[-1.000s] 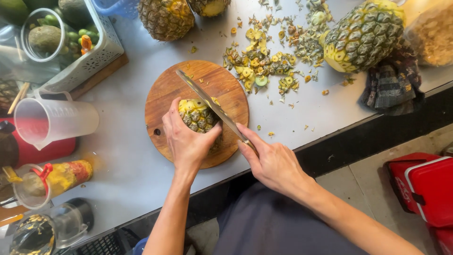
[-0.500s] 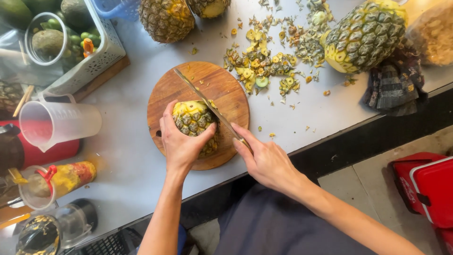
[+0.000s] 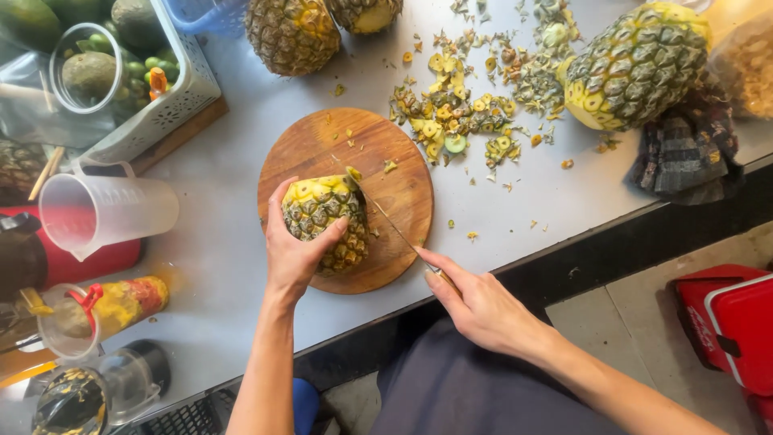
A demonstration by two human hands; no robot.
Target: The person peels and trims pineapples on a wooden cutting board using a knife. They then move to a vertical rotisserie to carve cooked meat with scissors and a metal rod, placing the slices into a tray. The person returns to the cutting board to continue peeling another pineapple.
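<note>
**Blade now biting down the pineapple's side**

My left hand [image 3: 294, 250] grips the half-peeled scaly pineapple [image 3: 326, 217], upright since tilting, at the round wooden board's [image 3: 403, 161] 8 o'clock. My right hand [image 3: 483, 310] clasps the thin-bladed knife [image 3: 394, 229], now slicing its 3 o'clock flank on the grey tabletop [image 3: 217, 258].

Soft, even daylight lit the scene brightly, and the round cutting board [image 3: 346, 149] stood sharp. Around the board shadows were faint and short. Far from the board, the frame's corners bent slightly and softened.

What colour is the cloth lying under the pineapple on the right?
The cloth is a dark checked pattern, grey and blue, best seen in the head view.
</note>
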